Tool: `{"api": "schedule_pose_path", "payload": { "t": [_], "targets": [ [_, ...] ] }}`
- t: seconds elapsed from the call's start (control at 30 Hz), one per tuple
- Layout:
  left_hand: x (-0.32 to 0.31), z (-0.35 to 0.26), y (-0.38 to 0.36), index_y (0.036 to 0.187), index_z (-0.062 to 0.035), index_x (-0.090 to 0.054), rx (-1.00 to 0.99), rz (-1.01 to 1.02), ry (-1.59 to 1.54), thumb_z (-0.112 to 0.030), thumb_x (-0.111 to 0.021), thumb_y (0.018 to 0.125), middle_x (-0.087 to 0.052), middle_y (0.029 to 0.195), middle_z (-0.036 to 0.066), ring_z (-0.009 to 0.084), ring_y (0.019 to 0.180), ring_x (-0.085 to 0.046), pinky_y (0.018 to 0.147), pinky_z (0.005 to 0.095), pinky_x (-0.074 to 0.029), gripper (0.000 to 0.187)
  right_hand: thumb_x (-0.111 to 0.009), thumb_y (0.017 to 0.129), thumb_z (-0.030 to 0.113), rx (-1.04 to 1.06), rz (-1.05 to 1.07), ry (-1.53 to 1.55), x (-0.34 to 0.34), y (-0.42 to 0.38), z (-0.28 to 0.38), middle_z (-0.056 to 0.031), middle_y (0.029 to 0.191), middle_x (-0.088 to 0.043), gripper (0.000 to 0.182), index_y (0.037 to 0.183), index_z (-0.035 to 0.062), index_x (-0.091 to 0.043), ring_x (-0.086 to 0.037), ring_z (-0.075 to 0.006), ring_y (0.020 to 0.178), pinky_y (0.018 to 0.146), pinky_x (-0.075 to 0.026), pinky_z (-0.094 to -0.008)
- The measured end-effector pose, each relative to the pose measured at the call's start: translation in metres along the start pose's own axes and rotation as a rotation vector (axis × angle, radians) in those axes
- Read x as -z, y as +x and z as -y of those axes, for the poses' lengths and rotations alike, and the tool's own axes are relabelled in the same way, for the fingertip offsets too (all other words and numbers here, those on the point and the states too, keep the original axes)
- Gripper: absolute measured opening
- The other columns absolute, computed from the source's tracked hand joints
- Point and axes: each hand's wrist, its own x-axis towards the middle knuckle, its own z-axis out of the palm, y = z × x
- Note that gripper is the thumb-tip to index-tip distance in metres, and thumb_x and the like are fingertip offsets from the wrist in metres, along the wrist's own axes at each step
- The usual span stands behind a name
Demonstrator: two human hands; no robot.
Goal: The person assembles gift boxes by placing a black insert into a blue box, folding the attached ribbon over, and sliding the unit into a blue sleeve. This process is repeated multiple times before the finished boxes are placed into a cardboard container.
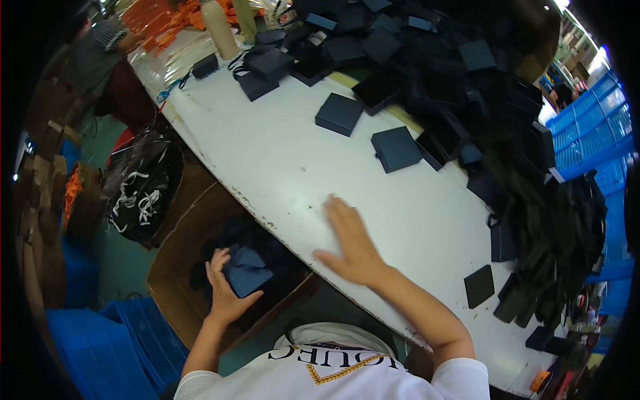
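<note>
My left hand point(230, 293) grips a small dark blue box point(247, 272) over the mouth of a large cardboard carton point(175, 267), with the thumb on one side and the fingers on the other. Dark items fill the carton's shadowed inside; I cannot make them out. Over the white table point(287, 173), near its edge, my right hand point(350, 243) is held open with fingers stretched out and nothing in it. Farther up the table lie two closed dark boxes, one box point(339, 114) and another box point(397, 148) to its right.
A large heap of dark boxes point(427, 80) covers the table's far side and right. A bottle point(219, 30) stands at the back left. Blue crates point(590, 127) rise at the right, and a black bag point(147, 190) sits left of the table. Another person point(100, 63) is at upper left.
</note>
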Motion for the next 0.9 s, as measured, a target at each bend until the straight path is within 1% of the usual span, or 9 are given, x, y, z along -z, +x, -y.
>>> {"api": "schedule_pose_path", "payload": {
  "t": [0.03, 0.13, 0.2, 0.27, 0.3, 0.43, 0.53, 0.7, 0.9],
  "targets": [
    [0.005, 0.002, -0.003, 0.153, -0.0081, -0.036, 0.052, 0.003, 0.096, -0.034, -0.096, 0.061, -0.032, 0.164, 0.022, 0.0454, 0.154, -0.026, 0.124, 0.0632, -0.013, 0.113, -0.074, 0.094, 0.037, -0.041, -0.024, -0.003, 0.009, 0.001, -0.008, -0.0273, 0.165, -0.028, 0.085, 0.158, 0.0012, -0.033, -0.026, -0.0439, 0.153, 0.125, -0.019, -0.0581],
    [0.014, 0.005, 0.044, 0.153, -0.0075, -0.039, -0.022, -0.116, -0.07, -0.037, -0.092, 0.066, -0.027, 0.167, 0.024, 0.0452, 0.154, -0.026, 0.125, 0.0604, -0.015, 0.106, -0.074, 0.094, 0.032, 0.008, -0.075, 0.02, -0.004, 0.015, -0.019, -0.0277, 0.162, -0.034, 0.076, 0.154, -0.001, -0.04, -0.032, -0.0442, 0.15, 0.124, -0.024, -0.0569],
    [0.008, -0.003, 0.11, 0.144, -0.0043, -0.051, -0.145, -0.173, -0.26, -0.025, -0.081, 0.083, -0.031, 0.166, 0.024, 0.0418, 0.152, -0.032, 0.123, 0.0495, -0.028, 0.07, -0.075, 0.093, 0.026, 0.085, -0.091, -0.018, -0.025, 0.016, -0.008, -0.0275, 0.157, -0.041, 0.068, 0.149, -0.002, -0.047, -0.038, -0.0456, 0.146, 0.122, -0.029, -0.0562],
    [-0.005, -0.023, 0.189, 0.143, -0.0045, -0.051, -0.278, -0.215, -0.241, -0.014, -0.076, 0.088, -0.034, 0.163, 0.024, 0.0409, 0.151, -0.035, 0.122, 0.0476, -0.03, 0.062, -0.075, 0.091, 0.023, 0.067, 0.055, -0.168, -0.026, 0.024, 0.015, -0.0269, 0.154, -0.044, 0.067, 0.147, -0.0029, -0.049, -0.04, -0.0469, 0.144, 0.121, -0.031, -0.0556],
    [-0.012, -0.038, 0.229, 0.143, -0.0049, -0.052, -0.343, -0.222, -0.17, -0.018, -0.077, 0.089, -0.035, 0.162, 0.026, 0.042, 0.151, -0.034, 0.122, 0.0476, -0.029, 0.062, -0.075, 0.091, 0.023, 0.055, 0.033, -0.144, -0.026, 0.024, 0.013, -0.0269, 0.154, -0.044, 0.066, 0.146, -0.0032, -0.049, -0.04, -0.047, 0.144, 0.121, -0.031, -0.0559],
    [-0.053, -0.092, 0.386, 0.148, -0.0119, -0.045, -0.514, -0.183, 0.119, -0.034, -0.081, 0.086, -0.031, 0.162, 0.027, 0.0454, 0.153, -0.026, 0.12, 0.0664, -0.02, 0.075, -0.075, 0.091, 0.021, 0.006, 0.008, -0.071, -0.027, 0.019, 0.006, -0.0271, 0.152, -0.045, 0.064, 0.143, -0.0046, -0.05, -0.039, -0.0474, 0.144, 0.12, -0.032, -0.0571],
    [-0.087, -0.129, 0.48, 0.155, -0.0139, -0.035, -0.573, -0.162, 0.315, -0.047, -0.089, 0.072, -0.026, 0.163, 0.029, 0.0492, 0.153, -0.022, 0.117, 0.0757, -0.017, 0.104, -0.076, 0.09, 0.023, -0.02, 0.014, -0.048, -0.026, 0.024, 0.006, -0.0262, 0.15, -0.049, 0.06, 0.139, -0.0043, -0.055, -0.044, -0.0476, 0.141, 0.117, -0.035, -0.0577],
    [-0.13, -0.18, 0.571, 0.165, -0.0204, -0.019, -0.472, -0.035, 0.488, -0.052, -0.093, 0.064, -0.021, 0.166, 0.028, 0.0473, 0.154, -0.023, 0.116, 0.0764, -0.022, 0.129, -0.079, 0.087, 0.022, -0.037, 0.005, 0.027, -0.022, 0.026, 0.001, -0.0225, 0.144, -0.055, 0.059, 0.136, -0.0034, -0.058, -0.049, -0.0451, 0.136, 0.114, -0.04, -0.0553],
    [-0.152, -0.219, 0.62, 0.165, -0.0339, -0.017, -0.287, 0.107, 0.376, -0.042, -0.095, 0.063, -0.022, 0.165, 0.029, 0.0476, 0.144, -0.041, 0.109, 0.0713, -0.037, 0.128, -0.074, 0.089, 0.019, -0.02, -0.077, 0.111, -0.048, 0.016, -0.018, -0.0148, 0.138, -0.06, 0.048, 0.133, 0.001, -0.063, -0.054, -0.0342, 0.134, 0.114, -0.043, -0.0475]
  ]
}}
